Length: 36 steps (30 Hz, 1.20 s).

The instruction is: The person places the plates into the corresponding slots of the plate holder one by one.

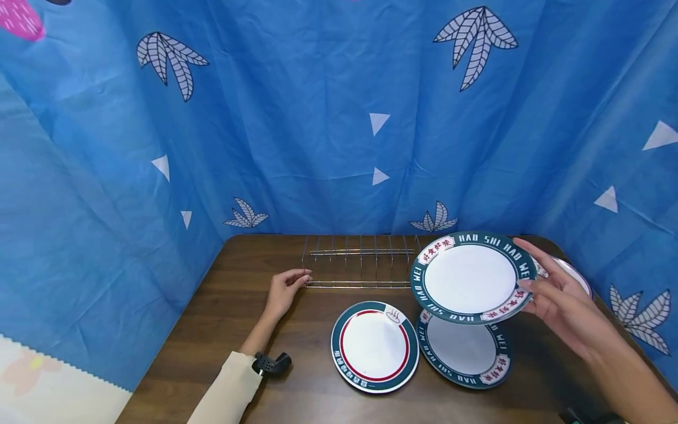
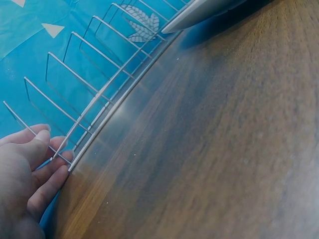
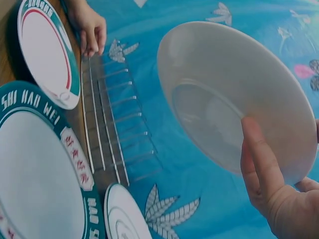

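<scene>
At the left end of a wire dish rack (image 1: pixel 360 287), my left hand (image 1: pixel 283 290) pinches the end wire between thumb and fingers; the left wrist view shows this hand (image 2: pixel 25 174) close up. My right hand (image 1: pixel 569 306) grips a white plate with a green lettered rim (image 1: pixel 470 278), raised and tilted above the table. Its pale underside (image 3: pixel 219 94) faces the right wrist camera, fingers spread against it. Below it lies a similar green-rimmed plate (image 1: pixel 462 347), partly covered from above. Left of that is a green-rimmed plate with a red ring (image 1: pixel 375 347).
Another plate (image 1: pixel 574 275) lies at the table's back right, partly behind my right hand. The rack's upright wires stand near the back edge of the brown wooden table (image 1: pixel 233 330). A blue patterned curtain (image 1: pixel 318 118) hangs behind and around the sides.
</scene>
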Available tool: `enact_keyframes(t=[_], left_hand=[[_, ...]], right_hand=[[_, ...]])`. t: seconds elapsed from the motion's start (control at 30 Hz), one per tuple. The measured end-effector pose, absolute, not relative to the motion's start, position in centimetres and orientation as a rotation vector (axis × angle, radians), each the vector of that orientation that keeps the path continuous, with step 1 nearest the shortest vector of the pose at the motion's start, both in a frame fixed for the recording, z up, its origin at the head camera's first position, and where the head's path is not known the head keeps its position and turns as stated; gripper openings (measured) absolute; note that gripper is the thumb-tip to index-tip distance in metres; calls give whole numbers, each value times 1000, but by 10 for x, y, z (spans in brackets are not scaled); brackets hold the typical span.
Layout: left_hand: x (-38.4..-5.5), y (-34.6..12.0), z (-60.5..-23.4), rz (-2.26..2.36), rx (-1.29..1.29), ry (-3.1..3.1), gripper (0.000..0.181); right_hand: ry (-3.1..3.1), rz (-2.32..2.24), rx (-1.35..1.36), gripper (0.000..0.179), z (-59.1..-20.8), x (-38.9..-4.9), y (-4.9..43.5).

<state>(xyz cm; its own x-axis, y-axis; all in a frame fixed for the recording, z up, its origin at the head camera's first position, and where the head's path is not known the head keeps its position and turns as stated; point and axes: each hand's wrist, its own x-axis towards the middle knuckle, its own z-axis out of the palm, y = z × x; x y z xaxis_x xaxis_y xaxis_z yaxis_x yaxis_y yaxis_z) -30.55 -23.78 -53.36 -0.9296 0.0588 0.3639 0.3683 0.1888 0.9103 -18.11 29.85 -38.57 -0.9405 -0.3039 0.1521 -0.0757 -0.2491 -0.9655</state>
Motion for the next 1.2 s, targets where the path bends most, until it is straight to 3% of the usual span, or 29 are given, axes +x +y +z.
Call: enact_keyframes(t=[1.2], left_hand=[[-308, -242, -538, -1798, -427, -2215, 15]], right_hand=[[2108, -2088, -426, 69, -336, -250, 164]])
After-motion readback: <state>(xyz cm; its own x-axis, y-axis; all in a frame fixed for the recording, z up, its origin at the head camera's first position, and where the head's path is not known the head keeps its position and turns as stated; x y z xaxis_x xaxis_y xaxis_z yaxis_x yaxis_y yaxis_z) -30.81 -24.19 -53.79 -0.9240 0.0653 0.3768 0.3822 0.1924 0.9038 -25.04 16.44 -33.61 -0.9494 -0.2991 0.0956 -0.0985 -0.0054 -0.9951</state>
